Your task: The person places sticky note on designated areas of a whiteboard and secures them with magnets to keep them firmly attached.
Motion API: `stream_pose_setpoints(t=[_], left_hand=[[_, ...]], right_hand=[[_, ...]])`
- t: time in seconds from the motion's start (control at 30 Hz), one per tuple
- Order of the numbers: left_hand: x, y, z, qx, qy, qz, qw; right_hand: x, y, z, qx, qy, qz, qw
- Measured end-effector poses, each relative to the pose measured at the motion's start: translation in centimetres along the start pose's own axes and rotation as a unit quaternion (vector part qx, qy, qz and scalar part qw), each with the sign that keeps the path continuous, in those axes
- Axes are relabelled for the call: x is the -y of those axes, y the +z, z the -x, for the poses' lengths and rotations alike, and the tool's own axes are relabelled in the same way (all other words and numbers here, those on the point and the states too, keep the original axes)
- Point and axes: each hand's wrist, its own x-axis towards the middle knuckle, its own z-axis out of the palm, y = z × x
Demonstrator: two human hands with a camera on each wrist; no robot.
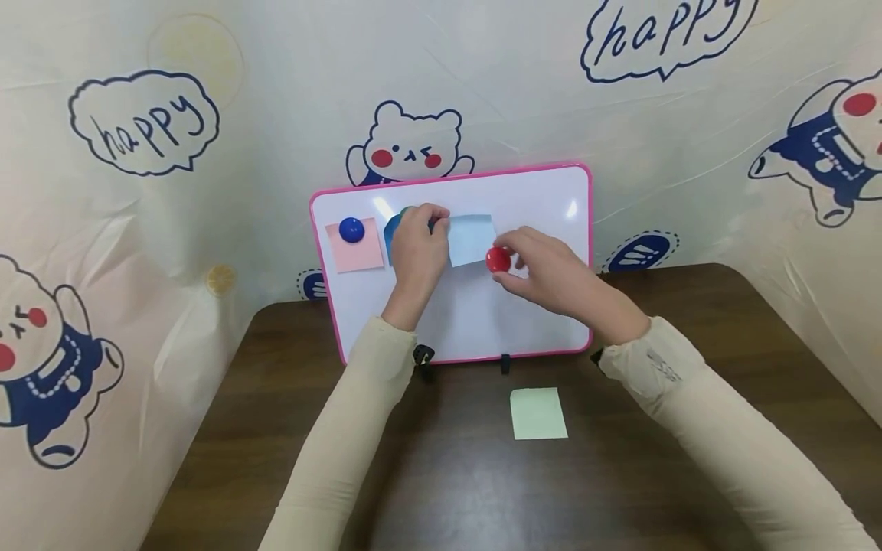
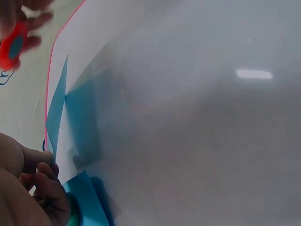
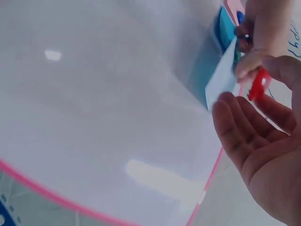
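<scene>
My left hand [image 1: 422, 243] pinches the left edge of a light blue sticky note [image 1: 472, 240] at the upper middle of a pink-framed whiteboard [image 1: 510, 314]. In the left wrist view the note stands off the board, its reflection beside it. Just right of the note, my right hand [image 1: 551, 272] holds a round red magnet [image 1: 498, 259] between thumb and fingers. Partly hidden behind my left hand is a darker blue note [image 2: 91, 200] with a green magnet [image 2: 73, 214]. A pink note [image 1: 361, 259] is on the board's left side under a blue magnet [image 1: 351, 229].
On the brown wooden table [image 1: 441, 474], a pale green sticky note [image 1: 539, 415] lies in front of the board. Small black feet [image 1: 505, 363] show at the board's lower edge. A printed cloth [image 1: 276, 115] with cartoon bears hangs behind.
</scene>
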Motion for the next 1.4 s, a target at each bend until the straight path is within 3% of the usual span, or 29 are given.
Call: stream_pose_setpoints(t=[0.2, 0.4, 0.67, 1.03, 1.4], left_hand=[[0.2, 0.0, 0.0, -0.002, 0.003, -0.012, 0.9999], [0.3, -0.1, 0.0, -0.003, 0.006, -0.019, 0.9998], [0.4, 0.1, -0.2, 0.006, 0.006, -0.018, 0.9998], [0.3, 0.3, -0.4, 0.007, 0.001, -0.022, 0.9997], [0.6, 0.3, -0.5, 0.003, 0.009, -0.047, 0.9989]], right_hand=[[1.1, 1.0, -3.3, 0.005, -0.007, -0.025, 1.000], [1.2, 1.6, -5.1, 0.007, 0.002, -0.023, 1.000], [0.1, 2.0, -5.6, -0.020, 0.034, -0.021, 0.999], [-0.2, 2.9, -5.4, -0.072, -0.025, 0.020, 0.997], [-0.7, 4.0, -6.1, -0.101, -0.041, 0.032, 0.993]])
